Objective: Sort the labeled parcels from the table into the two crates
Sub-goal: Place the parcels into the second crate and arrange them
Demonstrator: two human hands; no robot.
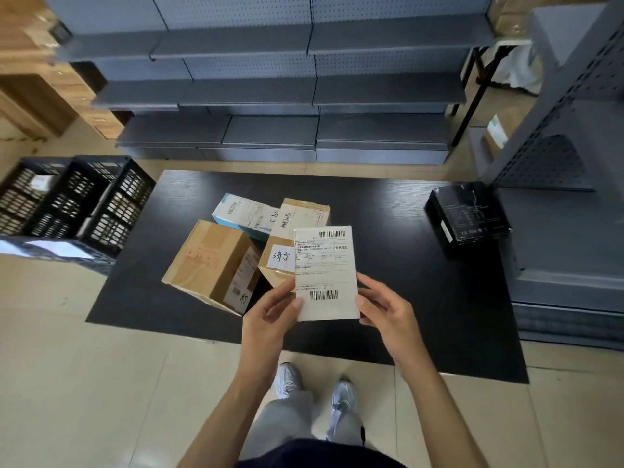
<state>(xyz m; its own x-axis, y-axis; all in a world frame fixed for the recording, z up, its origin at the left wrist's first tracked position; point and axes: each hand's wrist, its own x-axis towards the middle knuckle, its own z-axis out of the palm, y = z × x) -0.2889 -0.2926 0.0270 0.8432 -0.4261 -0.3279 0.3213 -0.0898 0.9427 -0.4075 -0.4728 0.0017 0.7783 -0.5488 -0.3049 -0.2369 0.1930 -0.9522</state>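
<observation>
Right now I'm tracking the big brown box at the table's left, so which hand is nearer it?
Left. The left hand holds the white parcel just beside the big brown box; the right hand grips the parcel's far edge, farther away.

Light level: bright, even indoor light; no hard shadows.
Shadows: faint soft shade just under the right hand (383, 307) on the black table (398, 238).
Glare: white label of the flat parcel (326, 273) between both hands is near washed out; mild sheen on black box (467, 216) far right of hand.
Focus: label print small, mostly unreadable.
Blur: crates (72, 197) far left of the left hand (270, 315) slightly soft.
Distortion: wide-angle; shelving (270, 86) beyond hands bows and leans at edges.
</observation>
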